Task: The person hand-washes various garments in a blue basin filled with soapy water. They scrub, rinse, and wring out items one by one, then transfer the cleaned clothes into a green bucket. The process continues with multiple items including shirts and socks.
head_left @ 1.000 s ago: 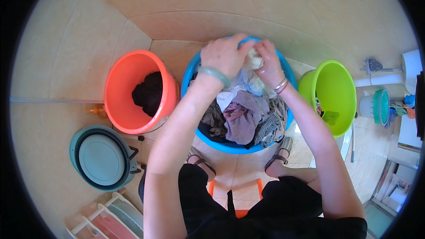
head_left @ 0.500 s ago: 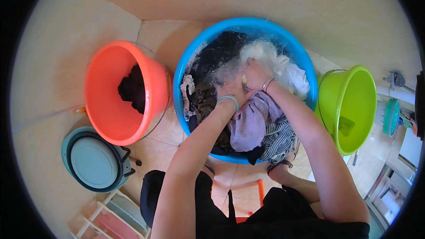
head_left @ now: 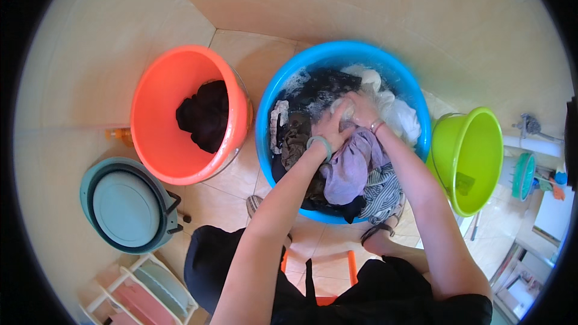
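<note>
Left hand [head_left: 331, 126] and right hand [head_left: 363, 112] meet amid wet multicoloured laundry [head_left: 354, 174] in a round blue plastic tub [head_left: 343, 52], apparently mid-scrub. Grip unclear; the next rub likely needs bunched fabric.

Your forearms run bare down to both hands: left hand [head_left: 335, 125], right hand [head_left: 363, 109]. Left wrist: one rounded bangle [head_left: 326, 143], pale green, smooth, closed ring. Right wrist: slim bracelet [head_left: 377, 125], silvery, thin reddish band set close against it. Lower body: you wear loose black bottoms [head_left: 208, 263], plain matte cloth, fabric ending around the knees; lower right leg bare below. Narrow black cord [head_left: 309, 280] hangs at your middle. Upper garment [head_left: 469, 308], also black, shows along the lower edge. Feet: you have on sandals [head_left: 379, 227], dark strap on the right, grey-and-pale stripes across the left toe.
</note>
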`<state>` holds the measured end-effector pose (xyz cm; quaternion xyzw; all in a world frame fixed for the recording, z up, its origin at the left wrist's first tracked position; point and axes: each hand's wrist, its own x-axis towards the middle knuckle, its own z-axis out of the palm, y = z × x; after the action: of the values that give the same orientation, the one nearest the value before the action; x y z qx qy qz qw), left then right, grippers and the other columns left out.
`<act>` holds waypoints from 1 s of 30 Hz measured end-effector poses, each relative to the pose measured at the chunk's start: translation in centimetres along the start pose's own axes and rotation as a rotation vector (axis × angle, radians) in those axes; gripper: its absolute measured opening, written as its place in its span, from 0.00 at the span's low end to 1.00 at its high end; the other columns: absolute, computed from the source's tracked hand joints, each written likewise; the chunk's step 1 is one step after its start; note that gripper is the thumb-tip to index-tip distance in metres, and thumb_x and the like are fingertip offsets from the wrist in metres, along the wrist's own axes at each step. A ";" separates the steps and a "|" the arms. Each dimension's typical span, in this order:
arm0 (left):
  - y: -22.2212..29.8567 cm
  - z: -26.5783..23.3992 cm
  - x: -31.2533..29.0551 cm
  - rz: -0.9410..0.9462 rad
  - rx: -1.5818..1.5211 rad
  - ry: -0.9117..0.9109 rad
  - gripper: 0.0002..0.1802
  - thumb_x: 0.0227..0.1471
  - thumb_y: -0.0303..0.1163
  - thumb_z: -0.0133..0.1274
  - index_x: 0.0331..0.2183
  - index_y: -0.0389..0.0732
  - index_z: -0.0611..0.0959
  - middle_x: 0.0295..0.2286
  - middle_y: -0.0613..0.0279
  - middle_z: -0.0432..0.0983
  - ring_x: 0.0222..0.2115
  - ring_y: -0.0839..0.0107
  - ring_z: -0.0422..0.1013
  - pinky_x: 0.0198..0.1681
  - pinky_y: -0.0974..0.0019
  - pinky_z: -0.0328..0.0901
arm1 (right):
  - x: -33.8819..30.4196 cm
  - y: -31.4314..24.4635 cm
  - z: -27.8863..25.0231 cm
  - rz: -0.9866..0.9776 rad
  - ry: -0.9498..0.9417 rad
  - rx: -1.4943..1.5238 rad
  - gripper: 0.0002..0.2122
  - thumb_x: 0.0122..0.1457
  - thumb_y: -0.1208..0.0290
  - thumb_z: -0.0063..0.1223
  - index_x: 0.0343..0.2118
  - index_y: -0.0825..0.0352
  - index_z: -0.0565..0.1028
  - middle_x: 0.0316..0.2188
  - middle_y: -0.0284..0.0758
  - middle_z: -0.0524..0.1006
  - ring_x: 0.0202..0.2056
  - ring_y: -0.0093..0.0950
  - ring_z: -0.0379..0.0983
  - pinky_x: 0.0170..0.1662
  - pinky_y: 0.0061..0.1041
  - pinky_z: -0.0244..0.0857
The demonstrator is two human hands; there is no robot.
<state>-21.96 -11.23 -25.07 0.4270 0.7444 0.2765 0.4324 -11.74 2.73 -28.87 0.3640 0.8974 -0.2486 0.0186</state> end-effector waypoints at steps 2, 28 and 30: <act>0.9 0.1 -2.1 0.052 -0.081 0.154 0.36 0.51 0.41 0.56 0.60 0.60 0.63 0.58 0.44 0.58 0.61 0.50 0.52 0.63 0.42 0.38 | -1.5 -0.9 -1.8 -0.127 0.212 0.121 0.17 0.46 0.67 0.60 0.41 0.63 0.76 0.43 0.43 0.74 0.47 0.43 0.69 0.49 0.39 0.64; 4.1 7.8 -7.8 -0.240 -1.916 -0.169 0.20 0.57 0.40 0.47 0.46 0.37 0.77 0.44 0.56 0.76 0.43 0.62 0.74 0.49 0.58 0.68 | -19.5 -12.0 -21.5 0.042 0.465 0.729 0.24 0.46 0.72 0.66 0.48 0.69 0.71 0.42 0.36 0.77 0.42 0.25 0.74 0.47 0.27 0.68; 7.1 5.2 -9.8 -0.399 -1.930 -0.163 0.18 0.58 0.35 0.47 0.49 0.39 0.76 0.45 0.61 0.77 0.44 0.64 0.74 0.50 0.57 0.68 | -14.9 -10.8 -21.9 0.148 0.427 0.990 0.27 0.49 0.72 0.66 0.51 0.68 0.68 0.42 0.35 0.76 0.40 0.24 0.74 0.41 0.23 0.70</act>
<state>-12.00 -16.22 -18.02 -0.2242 0.2259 0.6567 0.6837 -4.70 -3.39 -1.80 0.4336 0.6289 -0.5603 -0.3203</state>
